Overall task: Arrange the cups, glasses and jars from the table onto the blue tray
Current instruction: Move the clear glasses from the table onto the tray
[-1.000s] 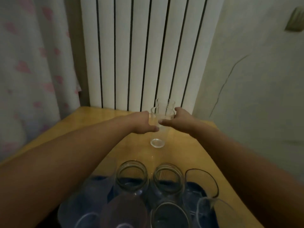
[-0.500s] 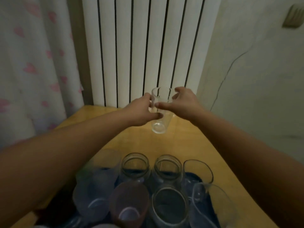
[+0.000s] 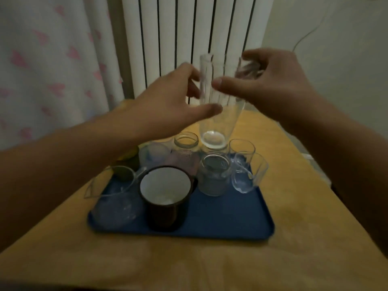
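Both hands hold tall clear glasses in the air above the far end of the blue tray. The glasses look like two stacked or side by side; I cannot tell which. My left hand grips them from the left, thumb at the front. My right hand grips them from the right near the rim. On the tray stand a dark mug with a white inside, a glass jar, another jar, a glass pitcher and several clear glasses.
The tray lies on a yellow-brown wooden table. A white radiator stands behind the table, a curtain with pink hearts hangs at the left, and a pale wall closes the right side. A green cup sits under my left forearm.
Both hands have lifted the glasses off the far end of the table and brought them nearer, above the tray. The view has pulled back, showing the whole tray.
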